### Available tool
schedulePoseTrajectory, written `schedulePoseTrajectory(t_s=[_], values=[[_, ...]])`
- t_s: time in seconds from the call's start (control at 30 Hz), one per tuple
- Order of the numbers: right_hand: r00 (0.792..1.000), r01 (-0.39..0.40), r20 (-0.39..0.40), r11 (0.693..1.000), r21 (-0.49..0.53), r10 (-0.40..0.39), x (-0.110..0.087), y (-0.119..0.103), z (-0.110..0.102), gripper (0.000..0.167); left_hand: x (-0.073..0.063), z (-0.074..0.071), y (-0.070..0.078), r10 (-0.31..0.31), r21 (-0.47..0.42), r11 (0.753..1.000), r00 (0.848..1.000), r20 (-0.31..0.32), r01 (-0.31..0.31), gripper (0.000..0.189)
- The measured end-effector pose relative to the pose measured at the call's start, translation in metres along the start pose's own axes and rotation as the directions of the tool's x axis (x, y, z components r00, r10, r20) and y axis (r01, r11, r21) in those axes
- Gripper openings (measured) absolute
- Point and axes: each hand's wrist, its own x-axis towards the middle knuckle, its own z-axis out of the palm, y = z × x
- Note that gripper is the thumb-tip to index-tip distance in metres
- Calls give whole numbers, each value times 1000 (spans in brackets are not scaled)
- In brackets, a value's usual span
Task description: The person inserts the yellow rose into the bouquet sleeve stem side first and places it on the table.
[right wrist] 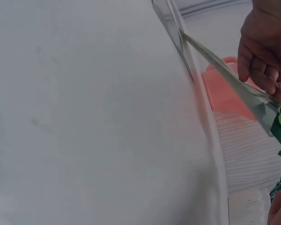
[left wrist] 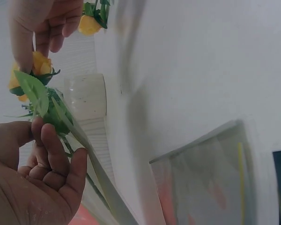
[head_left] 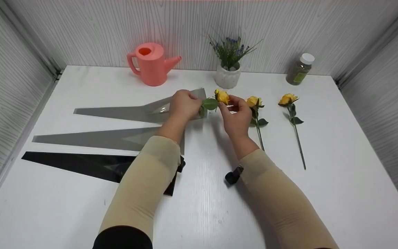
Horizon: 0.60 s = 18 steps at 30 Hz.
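A yellow artificial rose point(head_left: 222, 97) lies with its stem inside a grey translucent flower sleeve point(head_left: 116, 112); its bloom and a green leaf point(head_left: 210, 103) stick out of the wide end. My left hand point(head_left: 185, 103) pinches the sleeve near that mouth, beside the leaf. With thumb and fingers, my right hand point(head_left: 237, 116) holds the rose at its bloom. The left wrist view shows the stem point(left wrist: 96, 187) running down within the sleeve. In the right wrist view, the sleeve point(right wrist: 246, 96) slants up off the table, and the right hand is mostly cut off.
Another grey sleeve point(head_left: 92, 138) and a black one point(head_left: 78, 164) lie nearer me at left. Two yellow roses, one close point(head_left: 254, 101) and one farther right point(head_left: 287, 99), lie on the table. Behind stand a pink watering can point(head_left: 152, 65), a potted plant point(head_left: 228, 76) and a jar point(head_left: 299, 71).
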Motion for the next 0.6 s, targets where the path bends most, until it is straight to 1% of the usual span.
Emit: schedulePoseTrajectory(t_s=[0.17,0.4,0.6], values=[[1000,14,8,1000,9,-15,-3,-3,4,32,0,0,1,-1,8,1000,1000,-5,1,20],[1000,17,18,1000,4,-17,-6,-3,7,33,0,0,1,-11,-1,1000,1000,12,12,21],[998,20,57,1000,-21,-19,-9,-4,9,35,-2,0,2,10,30,999,1000,6,-10,22]])
